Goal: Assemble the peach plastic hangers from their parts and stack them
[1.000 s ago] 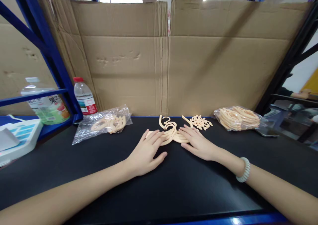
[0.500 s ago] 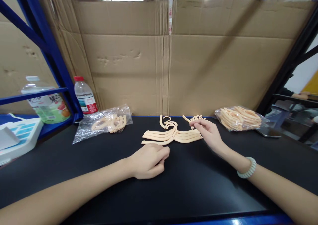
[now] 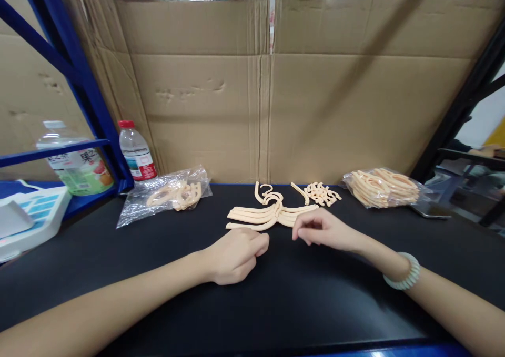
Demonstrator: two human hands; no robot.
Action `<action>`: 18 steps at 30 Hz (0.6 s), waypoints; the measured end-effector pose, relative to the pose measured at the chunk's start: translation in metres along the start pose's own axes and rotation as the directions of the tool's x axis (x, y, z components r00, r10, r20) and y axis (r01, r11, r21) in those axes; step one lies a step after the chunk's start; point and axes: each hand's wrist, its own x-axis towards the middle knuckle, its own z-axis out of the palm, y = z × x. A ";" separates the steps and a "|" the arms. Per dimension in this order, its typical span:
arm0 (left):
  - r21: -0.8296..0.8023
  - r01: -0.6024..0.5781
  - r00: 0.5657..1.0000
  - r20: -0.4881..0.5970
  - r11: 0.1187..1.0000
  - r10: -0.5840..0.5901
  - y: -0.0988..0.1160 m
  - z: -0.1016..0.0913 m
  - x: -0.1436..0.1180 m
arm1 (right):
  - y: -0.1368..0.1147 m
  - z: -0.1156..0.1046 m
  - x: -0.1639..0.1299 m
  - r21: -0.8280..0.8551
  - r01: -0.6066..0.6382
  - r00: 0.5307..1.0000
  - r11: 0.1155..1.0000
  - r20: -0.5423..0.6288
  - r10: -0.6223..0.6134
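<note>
A small stack of peach plastic hangers (image 3: 272,216) lies fanned out on the black table (image 3: 276,299). Just behind it to the right is a little pile of peach hook pieces (image 3: 321,194). My left hand (image 3: 236,254) rests on the table in a loose fist just in front of the stack's left end, with nothing visible in it. My right hand (image 3: 321,230), with a pale bead bracelet on its wrist, hovers at the stack's right end. Its fingertips are pinched together, and whether a small piece sits between them is hidden.
A clear bag of peach parts (image 3: 169,195) lies at the back left, a fuller bag (image 3: 382,187) at the back right. A cardboard wall (image 3: 268,94) closes the back. A red-capped bottle (image 3: 134,152), a larger bottle (image 3: 77,167) and a white device (image 3: 27,215) stand by the blue rack (image 3: 79,83).
Both hands left the hanger stack. My left hand drew back into a fist. My right hand reached to the hook pile, then came back to the stack's right end with fingers pinched.
</note>
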 end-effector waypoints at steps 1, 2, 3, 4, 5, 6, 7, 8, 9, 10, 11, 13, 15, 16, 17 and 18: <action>-0.003 0.003 1.000 -0.002 1.000 -0.003 0.000 0.000 0.000 | -0.002 0.002 -0.001 -0.043 -0.013 0.997 0.999 0.082 0.016; -0.009 0.004 1.000 -0.003 1.000 -0.004 0.001 0.000 0.000 | -0.003 0.004 -0.001 -0.083 -0.021 0.990 0.996 0.137 0.032; -0.015 0.004 1.000 -0.005 1.000 -0.004 0.001 0.000 0.000 | -0.004 0.006 -0.002 -0.120 -0.024 0.984 0.993 0.171 0.044; -0.021 0.005 1.000 -0.006 1.000 -0.005 0.001 0.000 0.001 | -0.003 0.007 -0.002 -0.149 -0.024 0.981 0.989 0.189 0.052; -0.027 0.007 1.000 -0.006 1.000 -0.007 0.002 0.000 0.001 | -0.003 0.007 -0.002 -0.170 -0.022 0.979 0.985 0.194 0.055; -0.032 0.010 1.000 -0.006 0.999 -0.010 0.002 0.000 0.001 | -0.002 0.007 -0.002 -0.181 -0.020 0.979 0.983 0.195 0.055; -0.036 0.013 1.000 -0.005 0.999 -0.013 0.002 -0.001 0.001 | -0.001 0.006 -0.002 -0.187 -0.017 0.978 0.982 0.200 0.055; -0.038 0.017 1.000 -0.005 0.999 -0.018 0.002 -0.001 0.000 | -0.001 0.006 -0.002 -0.192 -0.014 0.977 0.981 0.207 0.055; -0.040 0.020 1.000 -0.007 0.999 -0.021 0.002 -0.001 0.000 | -0.001 0.005 -0.002 -0.195 -0.014 0.976 0.981 0.211 0.056; -0.041 0.018 1.000 -0.008 0.999 -0.018 0.001 -0.001 0.000 | -0.002 0.005 -0.003 -0.200 -0.014 0.976 0.980 0.211 0.057; -0.040 0.008 1.000 -0.008 0.999 -0.009 0.001 -0.001 0.000 | -0.002 0.005 -0.003 -0.205 -0.015 0.976 0.979 0.212 0.059; -0.038 -0.028 1.000 -0.005 0.999 0.028 0.000 -0.001 0.000 | -0.004 0.004 -0.003 -0.212 -0.021 0.975 0.977 0.213 0.067; -0.033 -0.065 0.998 0.005 0.997 0.065 0.000 -0.001 0.000 | -0.005 0.005 -0.002 -0.216 -0.024 0.974 0.976 0.216 0.071; -0.028 -0.074 0.997 0.010 0.997 0.074 -0.001 -0.001 0.000 | -0.006 0.005 -0.002 -0.216 -0.024 0.974 0.976 0.216 0.072; -0.019 -0.076 0.997 0.014 0.997 0.076 -0.001 -0.001 0.001 | -0.006 0.005 -0.002 -0.213 -0.025 0.974 0.977 0.216 0.072; -0.008 -0.072 0.997 0.017 0.997 0.072 -0.001 -0.001 0.001 | -0.006 0.006 -0.003 -0.212 -0.024 0.974 0.977 0.214 0.071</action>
